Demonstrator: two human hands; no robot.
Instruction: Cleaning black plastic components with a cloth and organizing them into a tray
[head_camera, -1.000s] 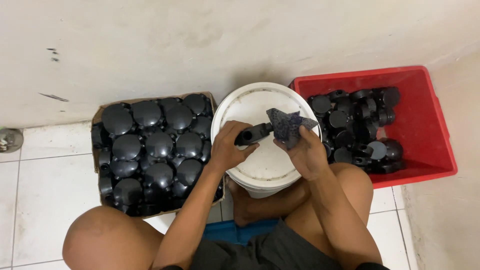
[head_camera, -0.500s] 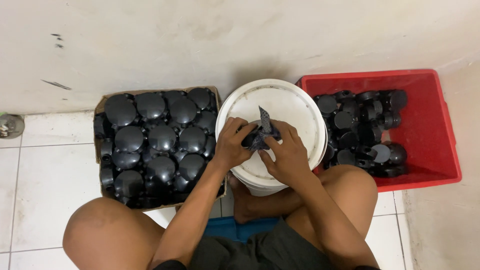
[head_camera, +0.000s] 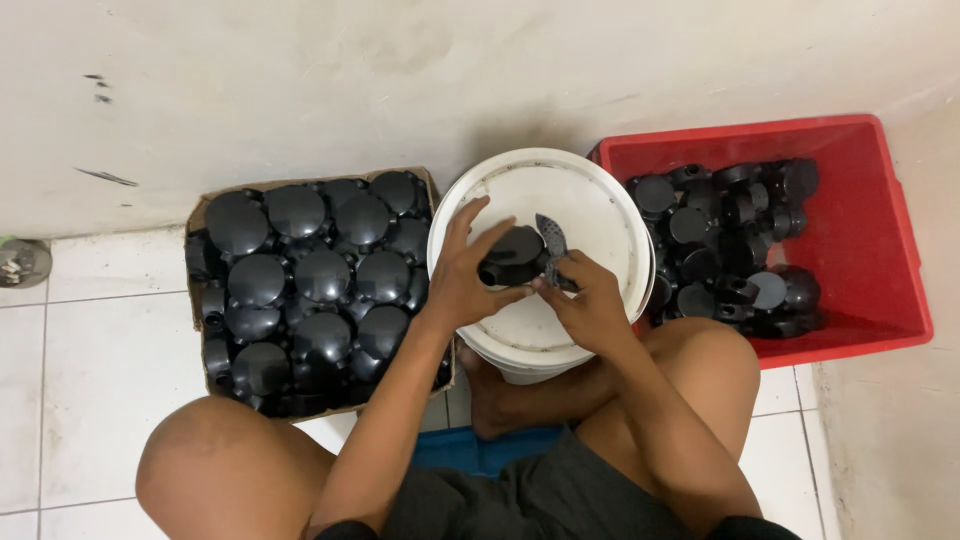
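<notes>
While my left hand (head_camera: 465, 275) grips the black round fitting (head_camera: 512, 257) steady above the white bucket lid (head_camera: 590, 200), my right hand (head_camera: 590, 305) pinches a dark abrasive scrap (head_camera: 551, 240) against its edge for rubbing.

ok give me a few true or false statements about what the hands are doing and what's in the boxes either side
1. The left hand holds a black round fitting over the white bucket lid. True.
2. The right hand is empty. False: it pinches a small dark patterned piece of cloth or abrasive sheet against the fitting.
3. The cardboard box on the person's left is packed with black fittings. True.
4. The red crate is filled to the rim. False: fittings cover only its left part; the rest shows bare red floor.
5. The bucket stands on a table. False: it sits on the tiled floor between the person's legs.
</notes>
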